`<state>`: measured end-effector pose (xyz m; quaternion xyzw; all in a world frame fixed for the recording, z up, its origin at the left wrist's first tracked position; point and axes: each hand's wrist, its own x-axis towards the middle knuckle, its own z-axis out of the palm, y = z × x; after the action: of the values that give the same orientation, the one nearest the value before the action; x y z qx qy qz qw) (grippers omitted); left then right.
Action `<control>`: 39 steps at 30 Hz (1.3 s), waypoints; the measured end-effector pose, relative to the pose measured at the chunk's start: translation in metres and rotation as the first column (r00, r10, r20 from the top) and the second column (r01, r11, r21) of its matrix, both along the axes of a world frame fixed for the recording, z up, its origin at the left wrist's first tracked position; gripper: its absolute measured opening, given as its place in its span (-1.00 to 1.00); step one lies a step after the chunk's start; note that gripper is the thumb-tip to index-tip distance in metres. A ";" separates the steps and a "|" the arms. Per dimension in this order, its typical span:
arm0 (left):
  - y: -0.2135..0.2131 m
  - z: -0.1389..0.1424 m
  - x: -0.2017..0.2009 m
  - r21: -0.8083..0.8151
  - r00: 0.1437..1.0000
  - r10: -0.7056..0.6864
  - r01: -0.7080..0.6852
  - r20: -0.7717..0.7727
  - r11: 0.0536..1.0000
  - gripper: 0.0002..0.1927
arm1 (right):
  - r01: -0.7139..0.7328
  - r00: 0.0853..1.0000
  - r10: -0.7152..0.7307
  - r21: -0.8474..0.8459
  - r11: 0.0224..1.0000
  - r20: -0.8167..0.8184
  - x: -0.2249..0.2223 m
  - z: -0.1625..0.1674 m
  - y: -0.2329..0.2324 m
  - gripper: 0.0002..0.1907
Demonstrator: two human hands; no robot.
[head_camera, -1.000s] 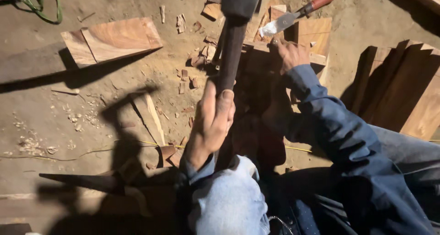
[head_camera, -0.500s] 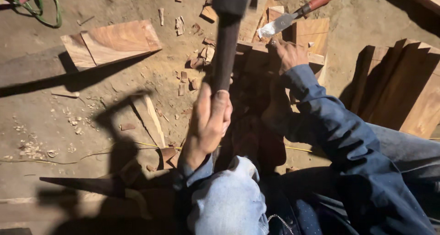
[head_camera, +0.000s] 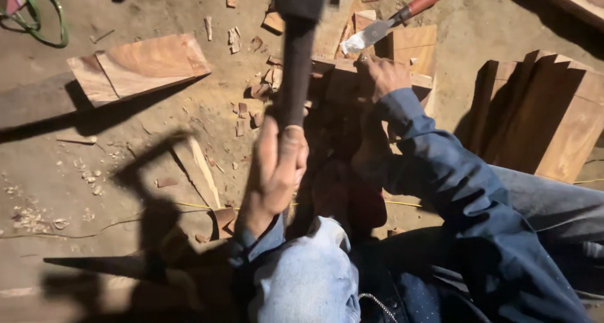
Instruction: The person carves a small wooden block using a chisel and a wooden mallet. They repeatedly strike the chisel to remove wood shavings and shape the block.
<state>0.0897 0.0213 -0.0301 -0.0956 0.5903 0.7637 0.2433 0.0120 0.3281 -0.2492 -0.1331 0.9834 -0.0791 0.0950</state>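
Note:
My left hand is closed around the dark handle of a mallet. The mallet is raised toward the camera, and its blurred head is cut off by the top edge. My right hand, in a blue sleeve, grips the edge of a wooden block on the dirt floor. Just beyond that hand, a chisel with a red handle and a pale blade lies on a lighter board. Neither hand touches the chisel.
A cut plank lies at the upper left. Angled boards are stacked at the right. Wood chips and a thin offcut litter the floor. A green cord loops in the top left corner. My jeans-clad knee fills the bottom.
The mallet has shifted slightly left and nearer the camera, with my left hand still on its handle. My right hand stays on the block.

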 end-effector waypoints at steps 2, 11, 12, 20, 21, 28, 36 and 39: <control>0.016 -0.011 -0.007 -0.252 0.996 -0.009 0.030 0.086 0.967 -0.58 | -0.081 0.991 0.068 -0.113 0.990 -0.115 0.001 0.000 -0.001 0.00; 0.001 0.003 -0.002 -0.070 0.999 -0.004 0.001 -0.032 0.998 -0.48 | -0.100 0.970 0.074 -0.104 0.989 -0.231 -0.003 -0.015 0.002 0.00; -0.002 0.005 0.000 0.003 0.999 -0.007 0.007 -0.048 1.000 -0.48 | -0.094 0.972 0.067 -0.111 0.989 -0.224 0.000 -0.016 0.004 -0.01; 0.032 -0.018 -0.014 -0.428 0.997 -0.017 0.050 0.082 0.902 -0.43 | -0.145 0.950 0.106 -0.113 0.983 -0.295 0.006 -0.012 0.002 -0.05; 0.031 -0.015 -0.015 -0.462 0.999 -0.019 0.036 0.040 0.886 -0.41 | -0.171 0.902 0.140 -0.041 0.984 -0.408 0.004 -0.010 0.000 -0.05; 0.003 0.012 -0.001 -0.226 0.971 -0.097 0.046 -0.219 0.973 -0.52 | -0.061 0.989 0.048 -0.090 0.994 -0.142 0.000 -0.002 -0.001 -0.02; 0.028 -0.011 -0.018 -0.368 0.993 -0.054 0.089 0.104 0.926 -0.54 | -0.124 0.955 0.116 -0.011 0.992 -0.273 0.002 0.001 -0.004 0.10; 0.014 0.013 -0.016 -0.214 0.995 -0.070 0.054 -0.069 0.975 -0.57 | -0.112 0.970 0.062 -0.208 0.972 -0.233 0.002 -0.002 -0.001 0.09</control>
<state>0.0733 0.0356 -0.0175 -0.0734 0.6798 0.6916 0.2329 0.0139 0.3270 -0.2516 -0.1942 0.9661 -0.1674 -0.0290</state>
